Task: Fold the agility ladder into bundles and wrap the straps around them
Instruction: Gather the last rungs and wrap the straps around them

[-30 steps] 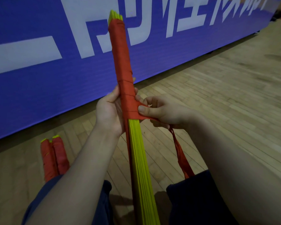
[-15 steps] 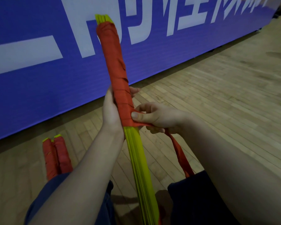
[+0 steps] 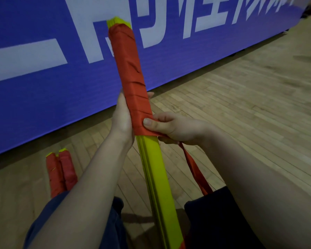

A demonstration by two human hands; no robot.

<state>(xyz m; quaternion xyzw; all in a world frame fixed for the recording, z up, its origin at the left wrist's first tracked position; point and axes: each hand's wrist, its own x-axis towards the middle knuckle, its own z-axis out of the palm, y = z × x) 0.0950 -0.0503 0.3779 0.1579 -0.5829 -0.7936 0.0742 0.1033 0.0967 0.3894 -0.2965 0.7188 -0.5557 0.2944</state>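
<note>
The bundle (image 3: 154, 177) of yellow rungs tilts up and away, its far half wound tightly in red strap (image 3: 131, 83); the loose tail hangs at right. Two wrapped bundles (image 3: 66, 171) lie side by side on the floor (image 3: 241, 114) at left.

Floor is light wood planking (image 3: 241, 114), strips running diagonally across the view, a bit scuffed. Back boundary is a long blue banner board (image 3: 43, 114) with large white lettering (image 3: 25, 56), standing on the floor with a dark shadow line along its base. Lighting dim and even.
</note>
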